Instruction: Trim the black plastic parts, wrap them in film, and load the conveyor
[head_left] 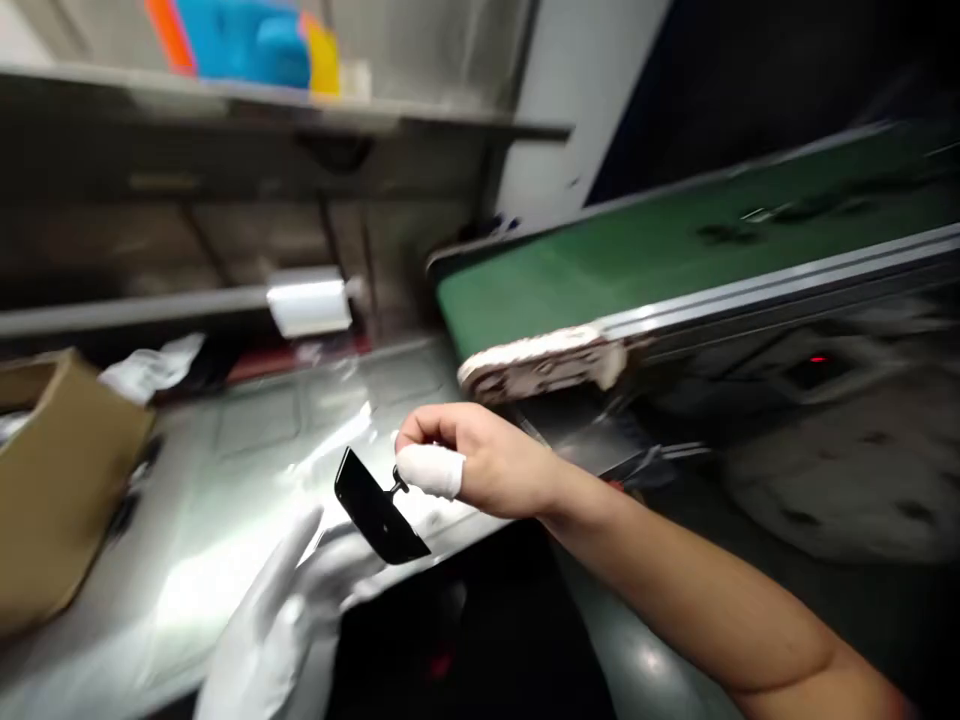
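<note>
My right hand (472, 455), bare except for a white cover on the thumb, pinches the short stem of a glossy black panel (379, 510). The panel hangs tilted over the near edge of the shiny worktable (187, 500). Just below and left of the panel is my left hand (289, 610) in a white glove, blurred, with its fingers apart and its palm turned up. It does not appear to grip the panel.
A cardboard box (75, 490) stands at the left. A green conveyor belt (570, 285) with small dark pieces runs to the upper right. Above the table is a shelf (420, 115) with blue and yellow items. A white roll (309, 303) sits behind the table.
</note>
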